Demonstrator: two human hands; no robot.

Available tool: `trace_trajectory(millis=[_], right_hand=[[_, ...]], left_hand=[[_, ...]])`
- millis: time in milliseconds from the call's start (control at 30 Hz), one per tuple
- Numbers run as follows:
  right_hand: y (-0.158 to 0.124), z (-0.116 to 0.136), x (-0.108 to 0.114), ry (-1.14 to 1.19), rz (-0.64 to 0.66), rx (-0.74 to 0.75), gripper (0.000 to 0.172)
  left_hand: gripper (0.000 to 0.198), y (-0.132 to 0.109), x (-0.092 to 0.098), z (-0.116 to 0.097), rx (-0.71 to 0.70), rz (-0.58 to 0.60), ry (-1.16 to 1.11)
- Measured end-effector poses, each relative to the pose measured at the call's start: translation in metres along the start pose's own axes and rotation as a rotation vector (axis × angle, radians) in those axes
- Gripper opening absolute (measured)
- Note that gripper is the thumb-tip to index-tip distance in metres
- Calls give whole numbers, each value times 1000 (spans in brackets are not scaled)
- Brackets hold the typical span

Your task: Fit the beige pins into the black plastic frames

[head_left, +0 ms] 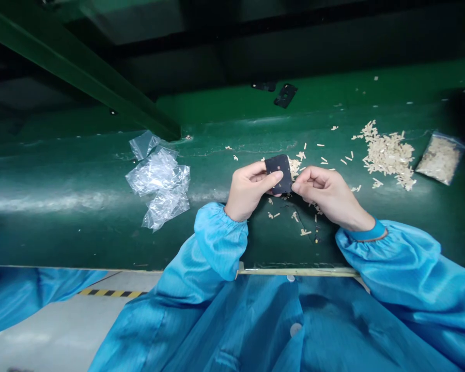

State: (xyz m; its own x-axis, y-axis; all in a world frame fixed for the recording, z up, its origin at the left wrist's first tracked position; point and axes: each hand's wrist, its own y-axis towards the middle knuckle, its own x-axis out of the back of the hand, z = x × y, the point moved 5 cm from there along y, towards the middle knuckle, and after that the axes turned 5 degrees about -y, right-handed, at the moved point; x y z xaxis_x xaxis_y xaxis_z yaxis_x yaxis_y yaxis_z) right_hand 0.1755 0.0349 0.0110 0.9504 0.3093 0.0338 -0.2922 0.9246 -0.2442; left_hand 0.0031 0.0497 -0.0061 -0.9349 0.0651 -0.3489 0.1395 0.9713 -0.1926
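Blue smock sleeves (pixel 220 237) lead to 12 o'clock, where the left hand (pixel 250 188) clamps its fingers on a small black rectangular plastic plate (pixel 279 173). The right hand (pixel 327 194) pinches its 4 o'clock corner. A steady grip on the edges seems best, above the scattered beige sticks (pixel 305 232).

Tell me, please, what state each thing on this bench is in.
left hand: closed on the black plate
right hand: fingertips pinching the plate's lower right corner
black plate: held up between both hands
clear bags: empty, crumpled, heaped together
small bag: filled with pale bits, lying flat
pale pieces: loose, heaped and scattered on the green surface
black parts: lying at the far edge, untouched
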Motion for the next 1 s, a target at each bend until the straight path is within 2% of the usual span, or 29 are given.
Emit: trace_trajectory(millis=[100, 300, 433, 600, 1000], right_hand=[[2, -3, 1, 42, 2, 1, 20], [7, -14, 5, 175, -104, -101, 22], [4, -8, -1, 178, -12, -18, 15], [3, -12, -9, 274, 98, 0, 17], [3, -15, -14, 338, 146, -21, 23]], left_hand=[[26, 1, 1, 2, 7, -3, -35], [24, 2, 4, 0, -31, -66, -35], [25, 2, 2, 1, -16, -49, -29], [25, 1, 1, 3, -4, -48, -33], [29, -2, -4, 4, 50, -21, -74]])
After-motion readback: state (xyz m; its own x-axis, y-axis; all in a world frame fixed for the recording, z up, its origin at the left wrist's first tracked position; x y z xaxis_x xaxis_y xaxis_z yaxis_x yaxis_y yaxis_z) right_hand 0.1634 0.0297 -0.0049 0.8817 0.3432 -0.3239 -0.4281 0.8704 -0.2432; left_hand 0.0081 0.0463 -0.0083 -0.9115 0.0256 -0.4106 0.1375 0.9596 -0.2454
